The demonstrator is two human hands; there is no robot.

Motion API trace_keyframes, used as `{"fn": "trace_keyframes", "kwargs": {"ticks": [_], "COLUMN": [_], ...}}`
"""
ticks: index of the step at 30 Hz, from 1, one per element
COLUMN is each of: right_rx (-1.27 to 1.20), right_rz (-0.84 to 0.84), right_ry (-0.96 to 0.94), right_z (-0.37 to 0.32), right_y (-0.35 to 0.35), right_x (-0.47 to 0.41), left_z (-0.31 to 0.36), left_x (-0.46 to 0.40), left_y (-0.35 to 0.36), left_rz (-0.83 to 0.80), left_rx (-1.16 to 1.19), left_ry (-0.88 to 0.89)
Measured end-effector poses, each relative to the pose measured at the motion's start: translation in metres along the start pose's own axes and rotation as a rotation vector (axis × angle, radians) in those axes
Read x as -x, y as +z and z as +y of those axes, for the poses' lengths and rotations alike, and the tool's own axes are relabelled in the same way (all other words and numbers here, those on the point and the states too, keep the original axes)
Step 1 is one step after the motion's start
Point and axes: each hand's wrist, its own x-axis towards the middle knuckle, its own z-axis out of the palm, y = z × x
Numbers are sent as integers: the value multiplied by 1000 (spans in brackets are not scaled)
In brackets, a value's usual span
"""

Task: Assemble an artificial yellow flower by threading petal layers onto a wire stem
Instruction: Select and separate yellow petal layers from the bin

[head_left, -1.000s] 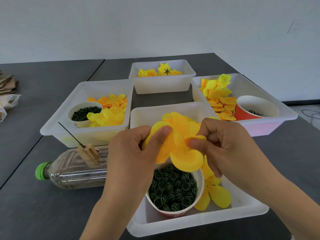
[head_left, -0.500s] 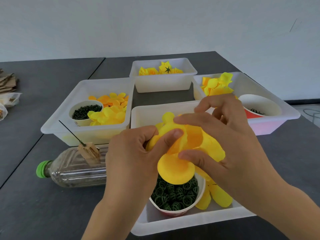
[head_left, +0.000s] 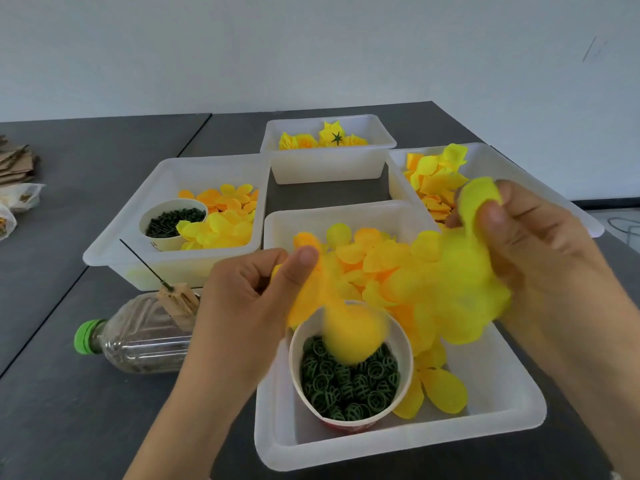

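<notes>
My left hand [head_left: 252, 299] pinches one yellow petal layer [head_left: 349, 330] between thumb and fingers above the near tray; the layer is blurred by motion. My right hand [head_left: 526, 258] grips a second yellow petal layer [head_left: 464, 289] and holds it up to the right, apart from the left one. A thin dark wire stem [head_left: 142, 261] stands tilted in a wooden block [head_left: 178, 301] on a plastic bottle [head_left: 138, 334] lying at the left. A paper cup of green rings [head_left: 349, 379] sits in the near tray [head_left: 485, 424], with loose yellow petals [head_left: 367, 258] behind it.
The left tray [head_left: 114, 244] holds orange and yellow petals and a cup of dark green pieces [head_left: 173, 220]. The far tray [head_left: 329, 168] holds finished yellow flowers. The right tray [head_left: 505, 161] holds more petals. Cardboard scraps [head_left: 17, 164] lie at the far left edge.
The two hands have pulled apart. My right hand moved right and up with one petal layer, separating it from the layer my left hand keeps.
</notes>
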Motion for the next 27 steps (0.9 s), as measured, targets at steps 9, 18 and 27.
{"fn": "trace_keyframes", "kwargs": {"ticks": [9,18,27], "right_rx": [856,1334,1113], "right_rz": [20,-13,-287], "right_ry": [102,-34,-425], "right_z": [24,36,22], "right_y": [-34,-9,31], "right_x": [-34,-30,7], "left_z": [-30,-20,-10], "left_x": [-2,1,4], "left_y": [-25,-17,15], "left_rz": [-110,42,4], "left_rx": [-49,-279,-391], "left_ry": [-251,-130,-8]}}
